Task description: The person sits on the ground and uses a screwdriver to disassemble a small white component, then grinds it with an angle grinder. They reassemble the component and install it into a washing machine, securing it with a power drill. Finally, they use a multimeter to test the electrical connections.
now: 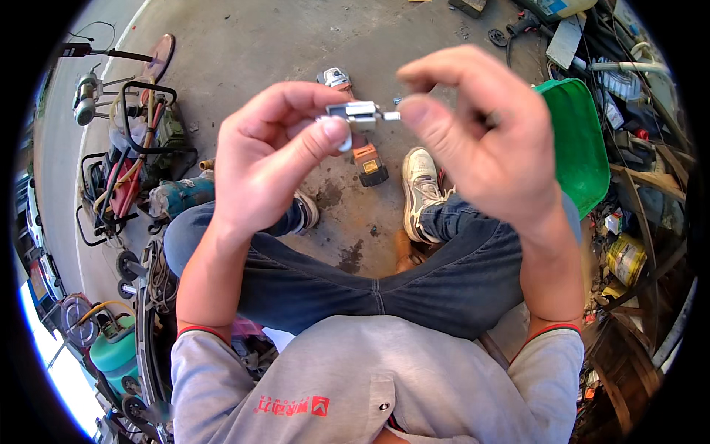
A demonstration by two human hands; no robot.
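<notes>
Two hands raised, one small job between them. Clock centred on the lap, 12 straight ahead. Left hand (266,154) at 11: firm pinch, thumb against fingers, on a small metal part (361,112) up at 12, clear of the ground, lying roughly along 9-to-3. White scrap (345,141) just below that thumb tip. Right hand (497,140) at 1: thumb and forefinger spread in a wide C, nothing seen held. Its thumb tip sits right at the slim pin (391,116) on the part's 3 o'clock end; touching or just short, can't call it from here.

Progress, my judgement: part's in hand, pin exposed. Pin juts out and the right hand has no grip, so I'd call it midway, handling left to do. Orange power tool (364,157) lies on the ground at 12, in neither hand.

Hard to see: right hand is blurred, the part's 9 o'clock end is under the left fingers, and the tool's middle is covered. Whether part and tool go together: doesn't show.
</notes>
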